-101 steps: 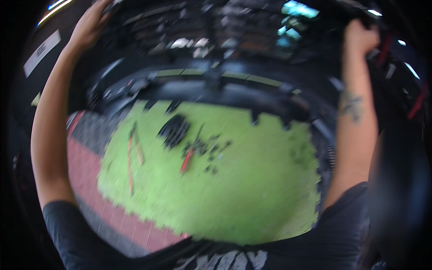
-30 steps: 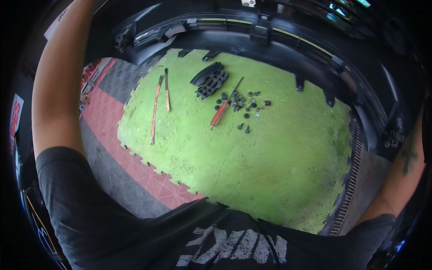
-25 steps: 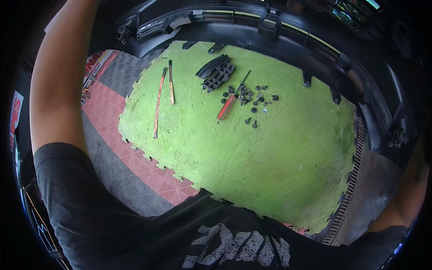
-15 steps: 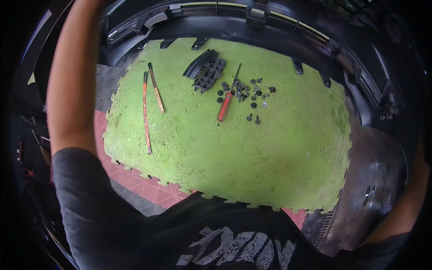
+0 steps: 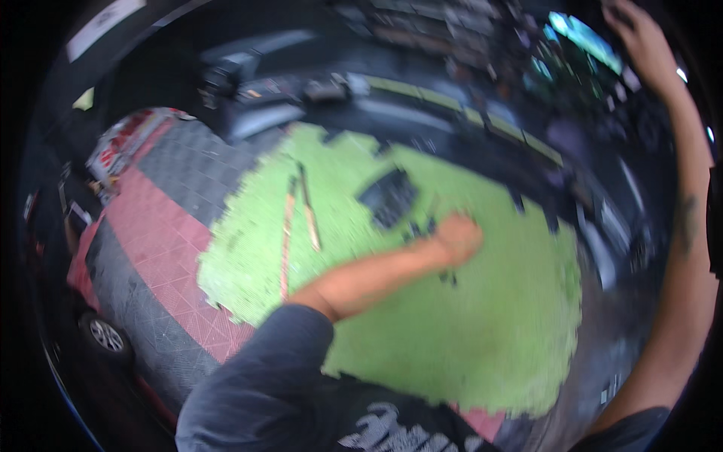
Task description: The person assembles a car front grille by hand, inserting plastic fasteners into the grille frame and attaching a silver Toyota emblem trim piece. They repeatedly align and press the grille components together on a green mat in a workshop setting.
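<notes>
My left hand (image 5: 459, 237), blurred, reaches across the green mat (image 5: 497, 324) onto the cluster of small black clips (image 5: 419, 228). Its fingers look curled; anything inside them is hidden. Only a faint piece of the screwdriver's shaft (image 5: 435, 202) seems to show beside the hand, and my forearm covers the area below. Left of the hand lies a black plastic part (image 5: 389, 197). My right hand (image 5: 640, 38) is raised at the upper right, fingers apart, with nothing visible in it.
Two long thin strips (image 5: 288, 233) lie at the mat's left. A large dark curved panel (image 5: 429, 135) borders the far side. Red and grey floor tiles (image 5: 162, 226) spread to the left, where a car wheel (image 5: 105, 334) shows.
My left arm has come down from the upper left onto the mat, over the clips. My right arm has risen, its hand now visible. The whole view has shifted and blurred.
</notes>
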Motion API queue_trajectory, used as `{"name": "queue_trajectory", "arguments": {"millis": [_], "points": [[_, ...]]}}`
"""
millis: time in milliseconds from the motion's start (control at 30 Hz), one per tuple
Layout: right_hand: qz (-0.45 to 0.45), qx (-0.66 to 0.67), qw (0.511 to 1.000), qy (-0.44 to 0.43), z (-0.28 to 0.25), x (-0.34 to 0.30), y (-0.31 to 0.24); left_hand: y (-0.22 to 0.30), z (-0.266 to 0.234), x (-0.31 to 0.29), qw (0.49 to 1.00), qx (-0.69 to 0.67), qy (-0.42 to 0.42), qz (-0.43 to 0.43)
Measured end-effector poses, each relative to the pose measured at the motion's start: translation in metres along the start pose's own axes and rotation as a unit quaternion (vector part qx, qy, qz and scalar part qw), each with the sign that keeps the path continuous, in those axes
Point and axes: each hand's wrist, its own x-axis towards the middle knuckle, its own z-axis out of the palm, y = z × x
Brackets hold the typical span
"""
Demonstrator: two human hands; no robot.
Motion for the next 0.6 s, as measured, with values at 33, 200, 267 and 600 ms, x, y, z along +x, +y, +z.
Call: {"name": "queue_trajectory", "arguments": {"millis": [33,200,267,600], "points": [[0.051,0.083,0.995,0.022,0.012,0.003,-0.031,-0.001,0.001,-0.004,0.999,0.02,0.002,-0.03],[0.187,0.157,0.97,-0.014,0.001,-0.014,-0.073,0.006,-0.001,-0.003,0.999,0.008,0.014,-0.032],[0.178,0.156,0.972,0.002,-0.003,-0.011,-0.075,0.004,-0.01,-0.008,0.998,-0.037,0.05,-0.014],[0.189,0.222,0.956,-0.021,-0.002,-0.01,-0.064,-0.083,-0.188,-0.061,0.819,-0.409,0.403,0.011]]}}
